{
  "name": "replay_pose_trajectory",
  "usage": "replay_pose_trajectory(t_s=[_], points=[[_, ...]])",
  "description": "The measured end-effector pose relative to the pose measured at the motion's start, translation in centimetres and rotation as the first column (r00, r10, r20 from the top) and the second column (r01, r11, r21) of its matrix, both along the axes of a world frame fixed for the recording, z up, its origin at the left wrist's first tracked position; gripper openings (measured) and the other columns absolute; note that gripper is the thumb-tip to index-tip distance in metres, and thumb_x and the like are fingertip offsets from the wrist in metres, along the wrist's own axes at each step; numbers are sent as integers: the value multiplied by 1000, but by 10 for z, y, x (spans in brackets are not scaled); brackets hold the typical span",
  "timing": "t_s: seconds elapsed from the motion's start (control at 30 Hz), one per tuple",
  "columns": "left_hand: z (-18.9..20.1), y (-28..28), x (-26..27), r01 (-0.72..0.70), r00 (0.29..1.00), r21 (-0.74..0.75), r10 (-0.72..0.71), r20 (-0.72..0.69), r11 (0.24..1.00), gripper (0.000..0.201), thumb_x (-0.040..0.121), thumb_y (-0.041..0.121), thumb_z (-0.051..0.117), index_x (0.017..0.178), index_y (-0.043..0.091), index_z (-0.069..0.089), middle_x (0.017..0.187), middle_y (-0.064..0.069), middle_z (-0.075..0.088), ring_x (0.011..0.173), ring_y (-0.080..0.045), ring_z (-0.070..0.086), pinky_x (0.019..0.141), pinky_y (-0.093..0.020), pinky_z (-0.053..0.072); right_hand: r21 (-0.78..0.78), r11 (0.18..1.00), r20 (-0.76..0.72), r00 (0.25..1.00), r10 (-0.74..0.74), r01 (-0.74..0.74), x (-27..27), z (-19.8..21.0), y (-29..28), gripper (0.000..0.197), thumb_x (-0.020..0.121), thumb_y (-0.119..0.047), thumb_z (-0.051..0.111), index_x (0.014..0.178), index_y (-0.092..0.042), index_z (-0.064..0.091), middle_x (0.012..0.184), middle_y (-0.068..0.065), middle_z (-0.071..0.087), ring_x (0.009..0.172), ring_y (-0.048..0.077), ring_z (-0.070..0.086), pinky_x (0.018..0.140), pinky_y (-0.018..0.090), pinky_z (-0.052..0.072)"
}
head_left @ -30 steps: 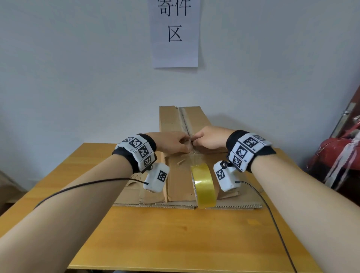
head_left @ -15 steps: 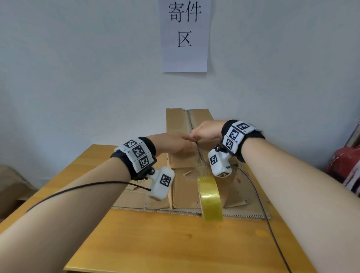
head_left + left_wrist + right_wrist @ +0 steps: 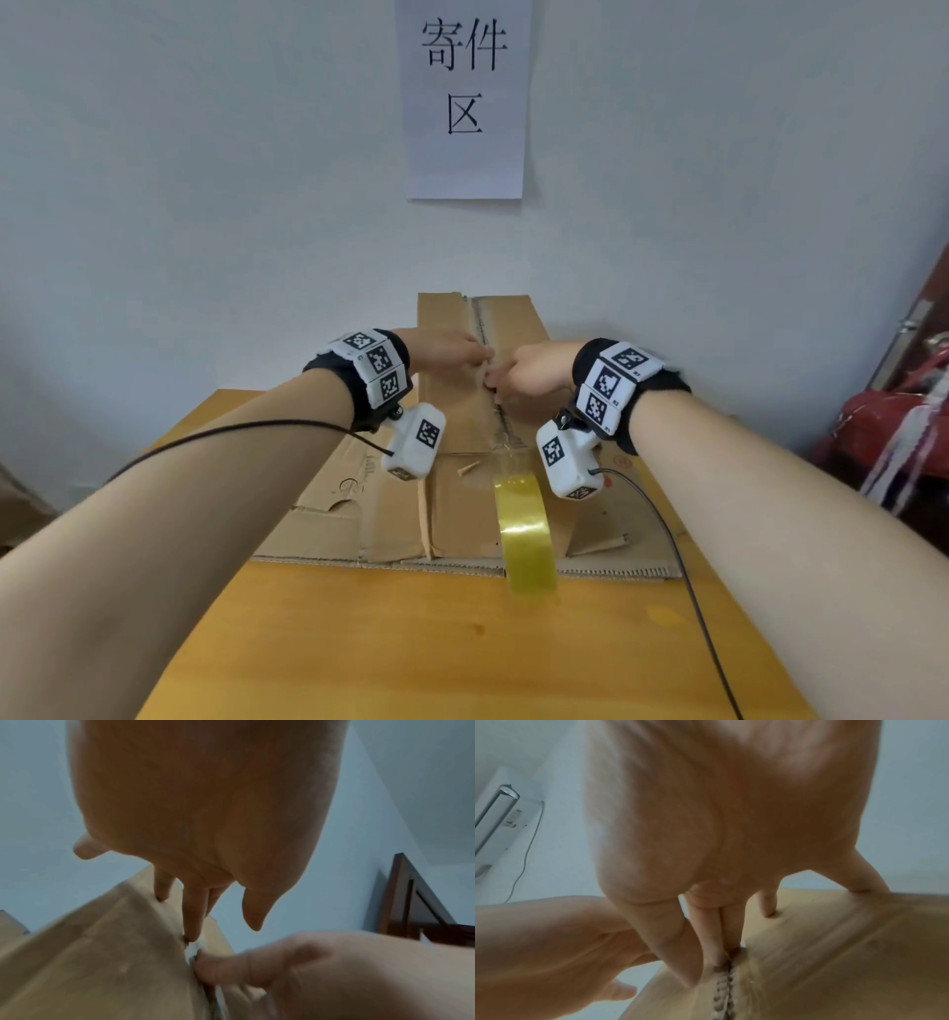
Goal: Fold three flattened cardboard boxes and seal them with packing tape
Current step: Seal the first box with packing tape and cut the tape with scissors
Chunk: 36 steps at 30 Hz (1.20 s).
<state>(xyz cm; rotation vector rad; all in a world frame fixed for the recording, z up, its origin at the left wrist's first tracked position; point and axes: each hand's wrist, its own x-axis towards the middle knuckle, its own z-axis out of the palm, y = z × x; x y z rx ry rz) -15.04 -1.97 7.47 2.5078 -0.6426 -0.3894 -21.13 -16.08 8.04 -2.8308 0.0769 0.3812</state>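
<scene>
A folded cardboard box (image 3: 452, 421) stands on flattened cardboard (image 3: 328, 524) on the wooden table (image 3: 411, 642). My left hand (image 3: 452, 349) and right hand (image 3: 529, 370) meet on its top at the centre seam. The left fingers (image 3: 192, 923) reach down straight and touch the left flap (image 3: 90, 963). The right fingers (image 3: 711, 935) press straight on the taped seam (image 3: 723, 994), the others spread on the right flap (image 3: 834, 953). A yellow tape roll (image 3: 526, 534) sits against the box's front face, its strip running up to the seam.
A paper sign (image 3: 464, 97) hangs on the white wall right behind the box. Red objects (image 3: 893, 437) and a dark wooden frame (image 3: 411, 902) are at the right. Wrist-camera cables trail over the table's near part.
Both hands have slid along the seam away from me, toward the far end of the box top. The tape roll has stayed at the box's front.
</scene>
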Motion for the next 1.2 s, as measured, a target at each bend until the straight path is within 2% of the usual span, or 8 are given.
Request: replay_pose_trajectory(t_s=[0.07,0.23,0.4,0.57,0.73,0.93,1.1,1.2], points=[[4,-3,10,-14,1000,21,14,11,1000,49,106,36,42,145,7,49,155,-9,42,141,-24,39,117,-34,27,40,999,2,1000,-15,15,-5,0,0,19,99,-32,56,105,-16,65,106,3,64,110,31,62,94,38,51],[13,-7,40,-57,995,36,54,85,998,67,100,29,57,157,17,24,161,-9,31,147,-26,30,120,-38,25,-13,1000,12,1000,14,-14,-16,5,-2,38,99,-39,57,129,-17,64,127,3,64,116,23,59,107,37,46],[19,-5,66,-160,971,6,156,181,987,75,93,20,67,156,16,28,158,-10,34,144,-29,36,116,-40,34,22,997,-40,997,69,-68,-16,2,-4,52,99,-34,59,148,-21,50,157,-12,39,145,15,36,122,34,25],[23,2,90,-231,961,5,227,159,973,74,90,21,69,154,10,33,154,-11,42,138,-31,44,103,-36,41,39,994,-52,993,103,-101,-18,3,-4,55,100,-32,58,152,-20,43,162,-13,29,150,14,26,125,34,16],[23,5,115,-281,945,59,266,191,958,74,87,29,68,153,18,36,156,-7,39,139,-31,43,111,-43,39,28,995,-55,993,100,-99,-20,5,-2,53,100,-33,58,151,-22,46,162,-15,28,149,12,28,123,31,18],[21,-10,104,-302,906,99,253,339,948,55,79,40,50,126,13,61,118,-5,62,97,-26,60,93,-35,49,-55,987,-80,986,147,-151,-27,7,-4,54,101,-41,54,152,-27,44,163,-18,25,150,14,27,121,33,19],[34,-10,87,-247,921,4,233,311,969,53,81,38,69,129,19,59,125,-4,57,100,-28,61,78,-35,55,-175,964,-119,976,180,-199,-29,13,-3,54,101,-49,49,151,-28,45,162,-12,31,148,16,32,122,36,22],[40,-6,83,-217,933,-30,216,287,976,55,85,30,74,135,15,56,129,-6,57,109,-29,60,80,-35,54,-198,960,-101,978,180,-197,-26,18,0,59,99,-54,46,150,-25,47,161,-7,35,145,19,36,121,41,26]])
